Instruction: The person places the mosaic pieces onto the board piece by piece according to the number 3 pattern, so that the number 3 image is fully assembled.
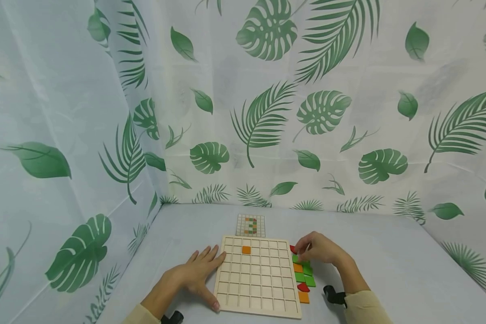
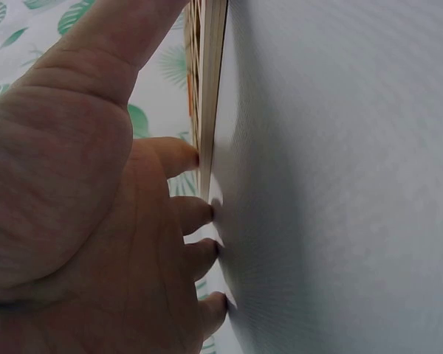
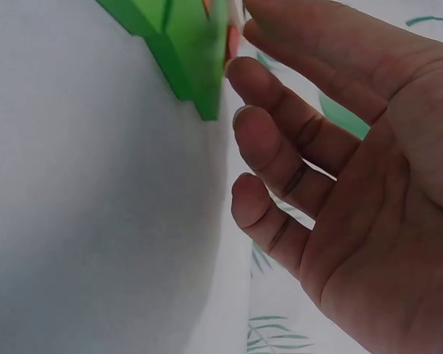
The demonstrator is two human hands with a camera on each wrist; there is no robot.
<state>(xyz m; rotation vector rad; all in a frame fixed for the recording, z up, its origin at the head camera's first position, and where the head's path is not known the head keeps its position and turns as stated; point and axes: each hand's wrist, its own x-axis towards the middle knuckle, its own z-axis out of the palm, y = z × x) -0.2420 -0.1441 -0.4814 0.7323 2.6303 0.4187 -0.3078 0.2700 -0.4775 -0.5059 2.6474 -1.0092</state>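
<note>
A square wooden grid board [image 1: 255, 281] lies on the table, with one orange square tile [image 1: 246, 249] in a cell near its far edge. My left hand [image 1: 196, 274] is spread along the board's left side, thumb by the near corner and index fingertip at the edge. In the left wrist view its fingers [image 2: 179, 156] reach past the board's side [image 2: 210, 88]. At the board's right, my right hand [image 1: 321, 248] bends its thumb and fingers down over green tiles [image 1: 307, 269] and a red tile [image 1: 293, 249]. I cannot tell whether it pinches one.
A small pattern card [image 1: 251, 225] showing a colored grid lies beyond the board. More tiles line the board's right edge, among them a red piece [image 1: 303, 287] and an orange square [image 1: 303, 297]. Leaf-printed cloth [image 1: 263, 180] hangs behind and at the left.
</note>
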